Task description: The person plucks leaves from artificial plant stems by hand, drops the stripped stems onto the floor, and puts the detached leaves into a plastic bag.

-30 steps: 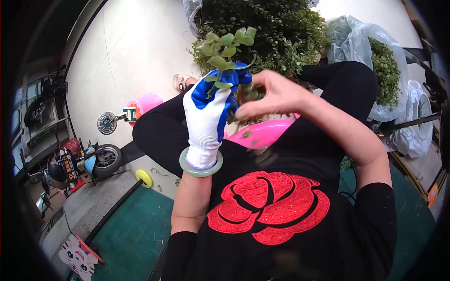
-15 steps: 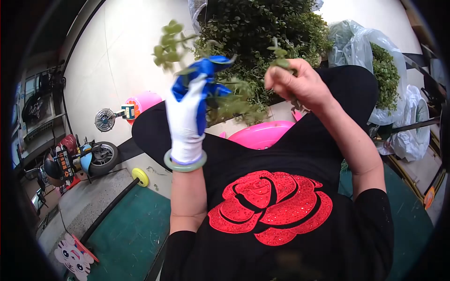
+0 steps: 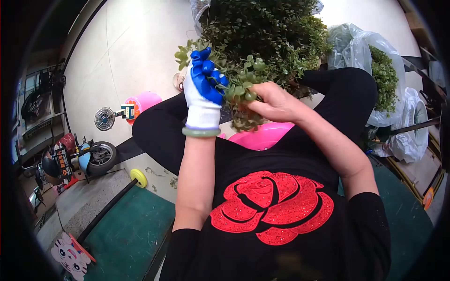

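My left hand (image 3: 204, 84) wears a white glove with a blue coated palm, its fingers curled around a bunch of leafy green stems (image 3: 187, 50). Leaves stick out beyond the glove on both sides. My bare right hand (image 3: 276, 103) is closed at the thumb and forefinger on a leafy sprig (image 3: 246, 86) just right of the glove. Leaves hide the exact pinch point. Behind both hands rises a large heap of small-leaved greenery (image 3: 262, 37). Under them, between my legs, part of a pink basin (image 3: 260, 136) shows.
To the right, a clear plastic bag (image 3: 349, 49) holds more greenery (image 3: 382, 79), with a white bag (image 3: 408, 140) below it. A small fan (image 3: 104, 119) and a pink tub (image 3: 144, 100) stand at the left, near a parked scooter (image 3: 96, 157). Leaf scraps lie on the floor.
My hands have come together. The left moved slightly right and up with its bunch, while the right moved left and down, bringing its sprig beside the glove.
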The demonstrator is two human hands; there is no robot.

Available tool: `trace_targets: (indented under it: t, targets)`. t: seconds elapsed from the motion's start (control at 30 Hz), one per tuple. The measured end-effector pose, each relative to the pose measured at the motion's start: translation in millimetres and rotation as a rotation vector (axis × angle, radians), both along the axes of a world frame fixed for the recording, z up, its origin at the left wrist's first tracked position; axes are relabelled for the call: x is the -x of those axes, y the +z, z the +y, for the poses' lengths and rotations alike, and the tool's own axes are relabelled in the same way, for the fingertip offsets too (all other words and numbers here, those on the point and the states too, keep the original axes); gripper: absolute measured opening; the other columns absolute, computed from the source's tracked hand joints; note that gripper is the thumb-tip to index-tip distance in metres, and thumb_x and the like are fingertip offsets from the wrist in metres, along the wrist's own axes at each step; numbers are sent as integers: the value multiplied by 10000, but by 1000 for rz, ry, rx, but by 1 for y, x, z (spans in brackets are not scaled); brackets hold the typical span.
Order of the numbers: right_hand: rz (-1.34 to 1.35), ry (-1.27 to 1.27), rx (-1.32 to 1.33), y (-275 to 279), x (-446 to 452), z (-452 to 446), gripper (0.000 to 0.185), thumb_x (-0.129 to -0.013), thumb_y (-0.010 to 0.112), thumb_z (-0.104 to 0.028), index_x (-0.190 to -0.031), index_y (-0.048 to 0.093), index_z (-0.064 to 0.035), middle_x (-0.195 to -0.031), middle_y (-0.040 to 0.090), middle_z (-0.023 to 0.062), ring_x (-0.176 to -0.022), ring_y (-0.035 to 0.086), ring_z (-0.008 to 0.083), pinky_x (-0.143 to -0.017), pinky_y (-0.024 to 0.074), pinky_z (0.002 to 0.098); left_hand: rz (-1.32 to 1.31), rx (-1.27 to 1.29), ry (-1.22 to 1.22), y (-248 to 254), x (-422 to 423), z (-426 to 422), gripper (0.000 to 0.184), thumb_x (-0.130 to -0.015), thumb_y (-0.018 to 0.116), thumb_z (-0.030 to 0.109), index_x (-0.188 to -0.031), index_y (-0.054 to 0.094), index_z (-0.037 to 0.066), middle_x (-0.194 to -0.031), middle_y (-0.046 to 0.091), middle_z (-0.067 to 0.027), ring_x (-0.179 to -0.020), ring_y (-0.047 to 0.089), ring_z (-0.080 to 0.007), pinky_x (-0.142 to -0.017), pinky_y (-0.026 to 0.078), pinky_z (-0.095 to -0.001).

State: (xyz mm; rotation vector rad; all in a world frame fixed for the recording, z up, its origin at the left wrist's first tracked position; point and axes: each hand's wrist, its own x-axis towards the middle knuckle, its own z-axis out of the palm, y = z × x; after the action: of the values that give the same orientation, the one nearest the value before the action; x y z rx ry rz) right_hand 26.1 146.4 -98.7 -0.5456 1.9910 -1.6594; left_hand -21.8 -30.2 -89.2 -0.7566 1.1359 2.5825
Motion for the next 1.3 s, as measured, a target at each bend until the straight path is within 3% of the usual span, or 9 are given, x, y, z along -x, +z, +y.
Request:
trace_targets:
  t: [0.1, 0.17, 0.43, 0.6, 0.73, 0.97, 1.07, 1.17, 1.3]
  targets:
    - [146, -218, 260, -21, -7, -18, 228, -858, 589, -220, -954, 614, -15, -726, 636, 106, -679, 619, 173, -639, 470, 331, 31, 369, -3, -20, 18, 0, 245, -926, 496, 296, -976, 618, 89, -543, 339, 75, -398, 298, -66, -372, 246, -237]
    - [109, -131, -56, -8, -16, -20, 218, -854, 577, -214, -975, 616, -37, -749, 637, 158, -670, 635, 256, -625, 485, 358, 244, 736, 30, -63, 27, -3, 296, -940, 481, 276, -839, 662, 63, -517, 397, 59, -356, 321, -64, -341, 253, -234]
    - [225, 392, -138, 47, -69, -11, 160, -803, 601, -238, -920, 652, -141, -679, 622, 120, -595, 617, 298, -562, 492, 413, -121, 528, 94, -69, 44, -29, 233, -901, 535, 275, -796, 658, 107, -503, 381, 78, -349, 303, -58, -338, 229, -253]
    - [-121, -201, 123, 46, -15, 59, 159, -847, 577, -71, -990, 632, -26, -860, 635, 36, -763, 600, 107, -688, 485, 252, 248, 452, -571, 24, 12, -30, 231, -895, 548, 243, -870, 630, 29, -577, 492, 41, -436, 393, -27, -392, 293, -192]
    - [215, -567, 530, 71, 26, 102, 286, -850, 631, -113, -1113, 565, -20, -989, 592, 58, -849, 567, 112, -721, 481, 237, 272, 455, -977, 87, -8, -27, 253, -833, 640, 253, -863, 639, 1, -652, 587, -2, -547, 499, -44, -496, 387, -185]
    - [395, 0, 165, 93, 30, 43, 704, -615, 859, -264, -1171, 508, -9, -1031, 604, 84, -925, 593, 143, -778, 484, 284, 357, 553, -1078, 109, -25, -18, 251, -801, 688, 224, -900, 640, -2, -715, 615, -9, -650, 557, -77, -606, 456, -239]
    - [216, 124, 239, 74, 30, 35, 605, -679, 819, -246, -1150, 522, -6, -991, 594, 63, -913, 576, 135, -786, 478, 272, 573, 846, -1017, 123, -30, -9, 260, -787, 701, 218, -928, 642, 8, -726, 618, -10, -659, 544, -62, -618, 452, -233]
    - [-225, 168, 286, 85, 35, 57, 326, -790, 711, -158, -1035, 562, -3, -820, 631, 28, -768, 599, 100, -693, 496, 253, 193, 814, -1200, 139, -25, -23, 261, -777, 708, 216, -917, 635, 9, -690, 604, -16, -627, 523, -59, -603, 439, -227]
    - [349, 469, -160, 103, 39, 66, 172, -827, 641, -195, -848, 606, -28, -574, 573, 89, -510, 565, 281, -478, 426, 343, 361, 909, -1492, 137, -18, -24, 245, -764, 712, 202, -904, 629, 18, -649, 581, 1, -573, 486, -53, -565, 415, -224]
